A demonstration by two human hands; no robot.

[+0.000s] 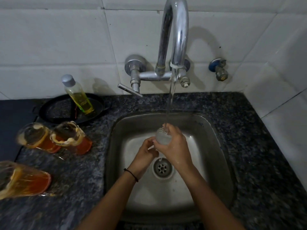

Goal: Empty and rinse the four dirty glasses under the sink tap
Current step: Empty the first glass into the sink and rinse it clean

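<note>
Head view: both hands work low in the sink [216, 163], under the running water.
Right hand [174, 146]: curled round the clear glass [162, 138], fingers wrapped over its upper side where the stream [171, 97] lands.
Left hand [146, 151]: fingers curled in, tips against the clear glass's lower end, steadying it.
Clear glass: held in the air above the drain [162, 168]; it looks free of orange liquid, and I cannot tell which way its mouth faces.
Step in hand: rinsing, probably the first of four.
Doing it well: let water fill and swirl inside, then tip it out over the drain. Wet glass slips, so keep both hands on it.
Tap [176, 30]: running thinly.
Waiting: three dirty glasses [73, 138], orange and frothy, on the counter [249, 130] to the left.
Beyond: a bottle [78, 95] standing in a black pan [58, 112].
</note>
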